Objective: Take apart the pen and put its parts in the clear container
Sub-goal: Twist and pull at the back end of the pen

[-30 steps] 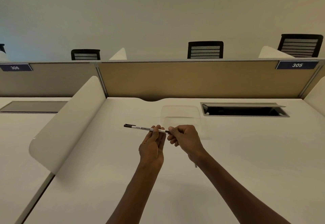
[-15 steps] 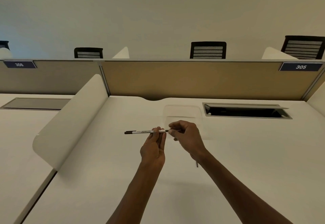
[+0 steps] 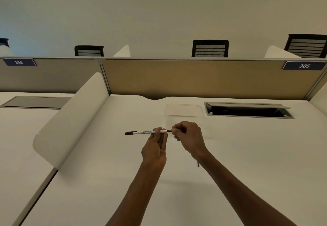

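Head view: desk labels [image 3: 304,65] read 305 and 306; pen [image 3: 141,132] print illegible.

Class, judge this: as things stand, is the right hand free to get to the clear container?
Probably yes. The clear container sits open-topped just beyond the right hand, nothing lying between them, though that hand pinches the pen.

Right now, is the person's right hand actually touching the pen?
Touching. In the head view, the right hand pinches the dark end of the pen between its fingertips, while the left hand holds the white barrel.
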